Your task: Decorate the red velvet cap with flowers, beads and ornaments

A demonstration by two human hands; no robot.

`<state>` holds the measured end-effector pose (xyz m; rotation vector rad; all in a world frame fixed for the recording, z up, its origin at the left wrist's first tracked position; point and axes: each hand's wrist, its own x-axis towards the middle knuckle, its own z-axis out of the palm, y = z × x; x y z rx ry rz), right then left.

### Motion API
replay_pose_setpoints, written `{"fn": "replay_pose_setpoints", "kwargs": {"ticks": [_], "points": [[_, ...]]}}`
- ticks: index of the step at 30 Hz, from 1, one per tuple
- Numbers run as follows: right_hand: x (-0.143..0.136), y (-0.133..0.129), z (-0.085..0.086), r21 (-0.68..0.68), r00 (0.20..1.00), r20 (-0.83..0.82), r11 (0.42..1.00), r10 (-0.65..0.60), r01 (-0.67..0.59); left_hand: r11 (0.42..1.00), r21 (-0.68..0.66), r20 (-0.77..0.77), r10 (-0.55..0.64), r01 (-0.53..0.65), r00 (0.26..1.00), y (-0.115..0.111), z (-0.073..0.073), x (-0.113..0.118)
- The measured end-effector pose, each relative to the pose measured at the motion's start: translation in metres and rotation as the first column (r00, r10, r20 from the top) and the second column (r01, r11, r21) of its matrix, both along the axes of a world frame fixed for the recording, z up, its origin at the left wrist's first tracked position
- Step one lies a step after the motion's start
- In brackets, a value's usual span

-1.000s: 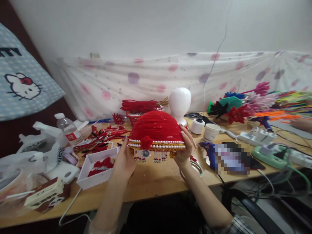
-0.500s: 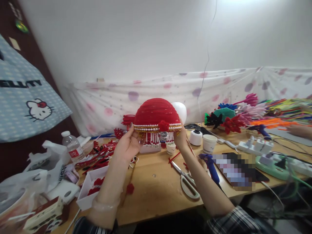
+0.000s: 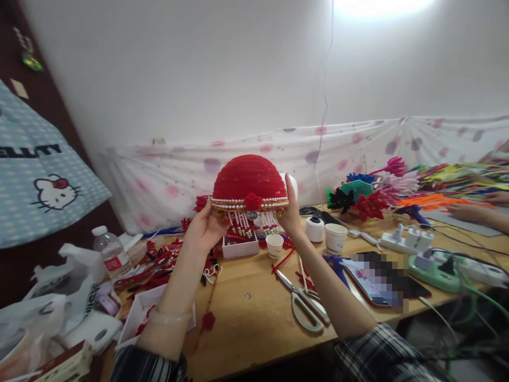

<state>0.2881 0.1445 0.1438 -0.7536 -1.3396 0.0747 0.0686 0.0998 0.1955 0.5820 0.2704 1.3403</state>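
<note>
At the far left hangs a light-blue dotted cloth printed with a cartoon cat's face [image 3: 51,193], and below it, on the pale wooden table [image 3: 248,337], a clear plastic bottle with a red label and white cap [image 3: 111,255] stands behind crumpled white plastic bags [image 3: 58,278]. Nearer, a white open-topped box [image 3: 133,313] holding red pieces is partly hidden by the left forearm, which wears a pale translucent bangle [image 3: 170,318]. The left hand [image 3: 207,228] grips the left edge of a red domed cap with pearl-and-gold banding [image 3: 249,179], its thumb and fingers closed on the rim. The cap is held up over the middle of the table, dome upward, with a red flower at its front and beaded fringes hanging below. Under it, on the far side, sit a second white box [image 3: 240,249] and a small white paper cup [image 3: 274,246]. The right hand [image 3: 293,215] holds the cap's right edge. Pale-handled metal scissors [image 3: 306,313] lie near, left of the right forearm. Farther right are a larger white paper cup [image 3: 335,240], a dark-edged phone [image 3: 368,278], bright fuzzy flowers [image 3: 369,204] and, at the far right, another person's hand [image 3: 465,213] near orange strips [image 3: 429,200].
</note>
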Motion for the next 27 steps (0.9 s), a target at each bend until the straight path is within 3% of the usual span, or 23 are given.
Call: {"fn": "replay_pose_setpoints", "kwargs": {"ticks": [5, 8, 16, 21, 27], "points": [[-0.004, 0.003, 0.013, -0.076, 0.984, -0.091, 0.984, 0.154, -0.161, 0.998, 0.042, 0.084, 0.049, -0.053, 0.995, 0.000, 0.004, -0.003], [-0.005, 0.000, 0.011, -0.129, 0.943, -0.191, 0.945, 0.273, -0.299, 0.996, 0.043, 0.119, 0.071, -0.076, 0.990, -0.003, 0.003, -0.007], [-0.019, -0.061, -0.011, -0.245, 0.742, -0.508, 0.753, 0.437, -0.611, 0.995, -0.022, 0.129, 0.096, -0.094, 0.987, -0.005, -0.010, -0.020], [-0.039, -0.076, -0.003, -0.225, 0.642, -0.596, 0.667, 0.483, -0.710, 0.994, -0.028, 0.177, 0.106, -0.103, 0.978, 0.000, -0.016, -0.020], [-0.049, -0.074, -0.001, -0.162, 0.565, -0.640, 0.628, 0.521, -0.762, 0.997, -0.008, 0.205, 0.080, -0.080, 0.976, 0.002, -0.018, -0.018]]}}
